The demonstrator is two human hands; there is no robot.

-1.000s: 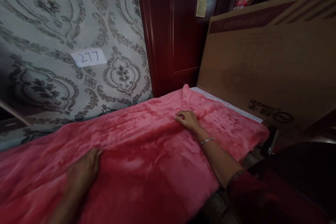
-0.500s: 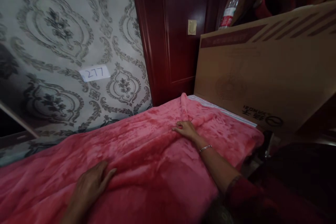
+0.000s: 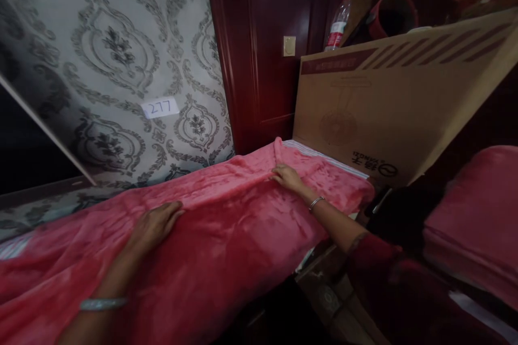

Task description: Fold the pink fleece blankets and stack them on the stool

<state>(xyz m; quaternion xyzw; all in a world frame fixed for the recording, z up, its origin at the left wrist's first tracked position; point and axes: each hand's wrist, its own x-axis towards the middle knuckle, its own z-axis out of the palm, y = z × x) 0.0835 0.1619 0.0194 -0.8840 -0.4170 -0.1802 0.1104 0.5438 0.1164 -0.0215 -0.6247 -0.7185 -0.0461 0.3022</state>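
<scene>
A plush pink blanket spreads across a long, low surface, with a raised fold running along its middle. My left hand is closed on the near-left part of this fold, its fingertips partly hidden by the hand. Farther along the same fold, my right hand pinches the fabric with bent fingers. Between the two hands the fold stretches in a fairly straight line. Beyond my right hand, a rolled ridge of the blanket stands up near its far end.
A large cardboard box stands past the far end, with a plastic bottle on or behind its top. Folded pink cloth lies at right. Patterned wall and a dark red door panel border the far side. A dark screen is at left.
Both hands have moved up and away with the fold, which is now tauter and straighter. The view has turned, bringing the folded pink cloth into sight at right.
</scene>
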